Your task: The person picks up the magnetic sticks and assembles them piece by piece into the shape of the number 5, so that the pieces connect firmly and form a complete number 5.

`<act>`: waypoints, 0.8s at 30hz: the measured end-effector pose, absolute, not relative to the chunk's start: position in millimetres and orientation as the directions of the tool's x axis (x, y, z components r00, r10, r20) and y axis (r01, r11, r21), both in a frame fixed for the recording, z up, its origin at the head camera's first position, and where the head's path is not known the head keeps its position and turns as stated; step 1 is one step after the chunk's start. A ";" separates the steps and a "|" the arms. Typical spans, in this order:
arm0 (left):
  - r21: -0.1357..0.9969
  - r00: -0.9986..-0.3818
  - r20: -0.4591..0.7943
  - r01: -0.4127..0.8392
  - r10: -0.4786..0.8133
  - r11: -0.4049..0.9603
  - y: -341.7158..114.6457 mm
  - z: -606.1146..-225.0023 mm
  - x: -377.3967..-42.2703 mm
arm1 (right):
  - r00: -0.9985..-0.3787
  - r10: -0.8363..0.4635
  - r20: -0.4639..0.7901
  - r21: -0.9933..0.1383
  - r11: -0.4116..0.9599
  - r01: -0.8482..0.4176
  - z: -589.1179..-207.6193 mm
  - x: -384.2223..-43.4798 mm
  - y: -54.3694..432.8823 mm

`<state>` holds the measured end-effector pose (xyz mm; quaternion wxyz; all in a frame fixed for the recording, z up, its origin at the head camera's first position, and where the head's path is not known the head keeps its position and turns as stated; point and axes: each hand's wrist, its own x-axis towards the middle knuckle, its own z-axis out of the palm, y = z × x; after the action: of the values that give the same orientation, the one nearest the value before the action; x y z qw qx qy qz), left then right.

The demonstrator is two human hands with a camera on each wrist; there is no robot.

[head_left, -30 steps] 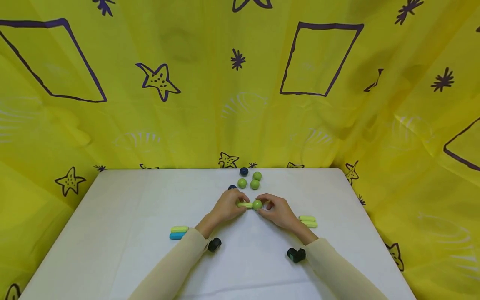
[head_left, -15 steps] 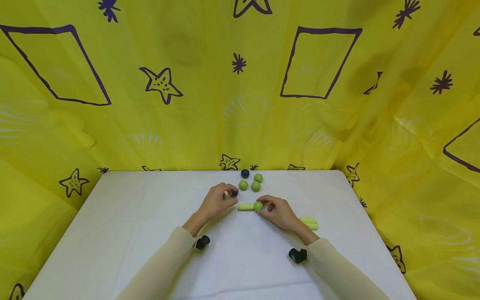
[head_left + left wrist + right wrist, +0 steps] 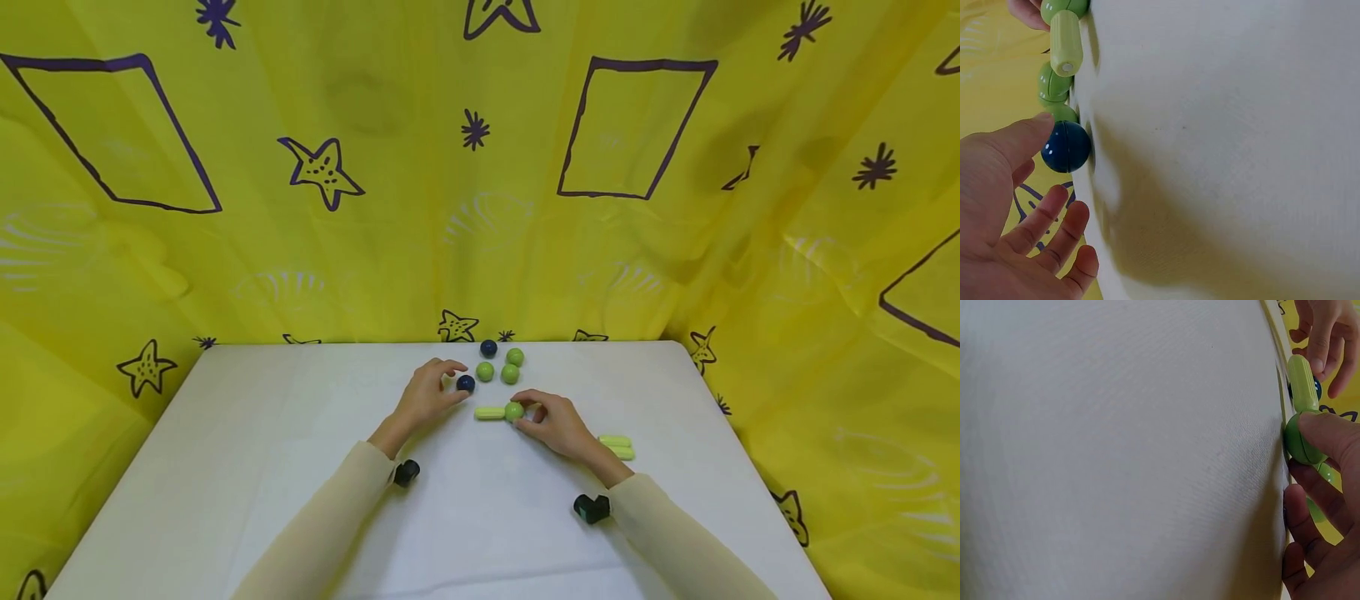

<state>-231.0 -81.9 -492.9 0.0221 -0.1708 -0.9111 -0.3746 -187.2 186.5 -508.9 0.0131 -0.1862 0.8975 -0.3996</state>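
My left hand point(image 3: 429, 393) is spread around a dark blue ball point(image 3: 466, 383) on the table. In the left wrist view the thumb is at the blue ball point(image 3: 1066, 147), with the other fingers apart from it; whether the thumb touches cannot be told. My right hand point(image 3: 557, 425) pinches a light green ball point(image 3: 514, 412) between thumb and fingers. A pale yellow-green ridged rod point(image 3: 490, 413) joins that ball's left side and points toward the left hand. In the left wrist view the rod point(image 3: 1066, 44) shows a small metallic dot at its end.
Beyond the hands lie several green balls point(image 3: 510, 373) and another dark blue ball point(image 3: 488, 348). Two yellow-green rods point(image 3: 617, 447) lie beside the right wrist. A yellow patterned curtain point(image 3: 405, 250) borders the white table point(image 3: 300, 400) at the back and sides.
My left hand has let go of the rod, moved left and away to the near blue ball, then spread its fingers. The right hand stays on the green ball. My left forearm now hides the left-hand rods.
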 end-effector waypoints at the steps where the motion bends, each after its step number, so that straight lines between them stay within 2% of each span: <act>1: 0.671 -0.941 0.163 0.326 0.297 0.666 -81.1 -493.7 -232.4 | -0.930 -0.345 0.125 -0.722 0.611 -0.324 -508.7 -187.2 186.7; 15: 0.621 -0.933 0.174 0.353 0.316 0.699 -78.5 -501.2 -241.3 | -0.933 -0.343 0.111 -0.730 0.609 -0.311 -507.5 -186.0 185.2; 24: 0.644 -0.936 0.175 0.343 0.305 0.683 -84.6 -503.6 -239.4 | -0.918 -0.367 0.152 -0.709 0.607 -0.360 -510.9 -187.3 188.5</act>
<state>-239.4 -84.6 -503.6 0.0267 -0.1769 -0.9171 -0.3564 -187.3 188.5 -510.9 0.0044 -0.2028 0.8963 -0.3943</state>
